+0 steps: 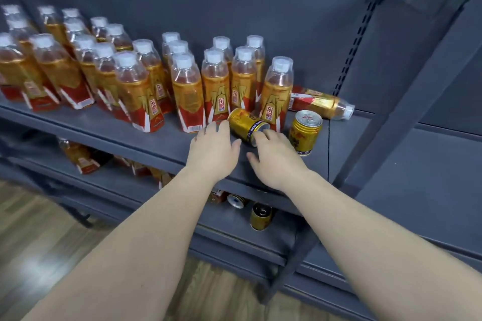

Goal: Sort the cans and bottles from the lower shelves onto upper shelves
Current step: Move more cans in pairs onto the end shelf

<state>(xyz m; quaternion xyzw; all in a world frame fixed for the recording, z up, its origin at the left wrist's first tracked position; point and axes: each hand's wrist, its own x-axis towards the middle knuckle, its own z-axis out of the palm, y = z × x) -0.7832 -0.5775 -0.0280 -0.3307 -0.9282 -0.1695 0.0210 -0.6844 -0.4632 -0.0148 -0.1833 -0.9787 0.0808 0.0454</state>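
Several gold-and-red bottles (188, 91) with white caps stand in rows on the grey upper shelf (146, 135). One bottle (322, 103) lies on its side at the right end. A gold can (243, 125) lies tipped on the shelf in front of the bottles. My left hand (214, 150) is spread beside its left end, fingertips touching it. My right hand (273, 159) touches its near rim with straight fingers. A second gold can (305, 133) stands upright just right of my right hand. On the lower shelf (234, 224) lie more bottles (80, 156) and cans (259, 216).
A dark upright post (352, 172) and slotted rail (357, 34) bound the shelf on the right, with another grey shelf bay (430, 164) beyond. Wooden floor (31, 237) shows at the lower left.
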